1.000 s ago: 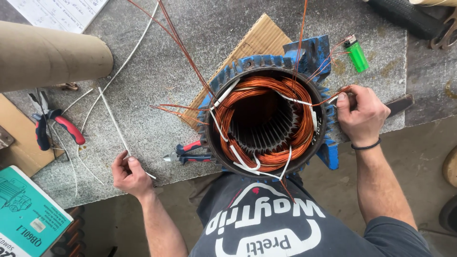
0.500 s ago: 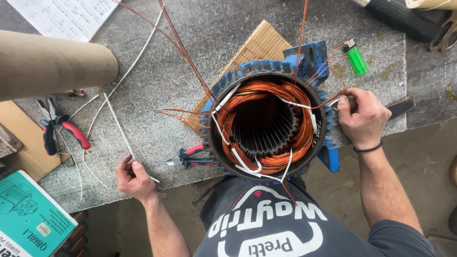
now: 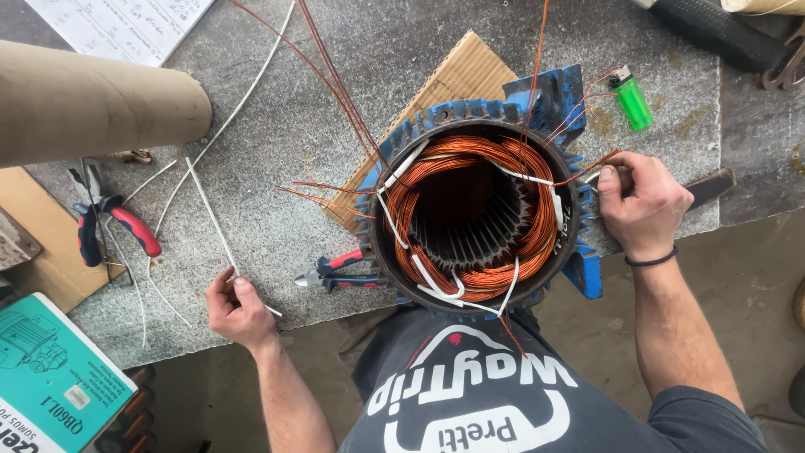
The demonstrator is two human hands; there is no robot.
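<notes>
A blue motor stator (image 3: 478, 220) with copper windings and white sleeving stands upright at the grey bench's near edge. My right hand (image 3: 641, 204) is closed on a dark-handled tool (image 3: 708, 186) beside the stator's right rim, next to a copper lead. My left hand (image 3: 239, 306) pinches a thin white sleeve (image 3: 211, 220) that lies diagonally on the bench, left of the stator. Long copper wires (image 3: 335, 84) rise from the windings toward the far side.
Red-handled pliers (image 3: 340, 270) lie against the stator's left base, and another red-handled pair (image 3: 113, 228) lies further left. A cardboard tube (image 3: 92, 105), a cardboard piece (image 3: 453, 84), a green lighter (image 3: 631, 99), a paper sheet (image 3: 126, 25) and a teal box (image 3: 46, 377) surround them.
My left hand has kept its pinch on the white sleeve near the bench edge. The right hand stays closed by the stator rim. The view has shifted slightly.
</notes>
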